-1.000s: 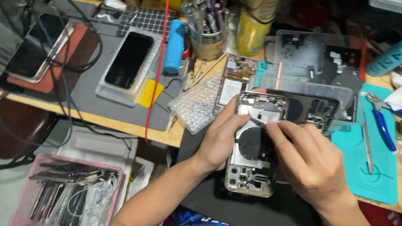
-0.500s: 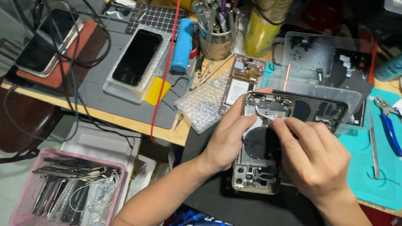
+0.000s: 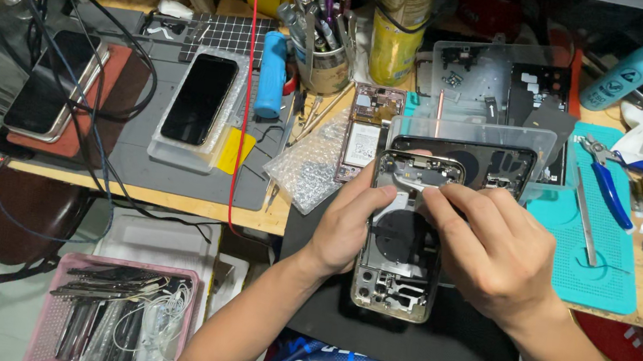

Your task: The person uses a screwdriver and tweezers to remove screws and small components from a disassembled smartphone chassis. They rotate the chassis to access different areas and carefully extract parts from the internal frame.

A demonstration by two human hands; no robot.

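Gripping the opened phone housing [image 3: 396,268] edges, both hands crowd it.

My left hand [image 3: 344,227]: bare forearm rising from lower left, fingers curled, thumb extended rightward. My right hand [image 3: 493,250]: knuckles up, fingers bent and pinched leftward, fingertips nearly meeting the left thumb.

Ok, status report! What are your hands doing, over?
Left hand grips the opened grey phone housing by its side. Right hand pinches a part at its top. Another dark open phone shell lies just behind.
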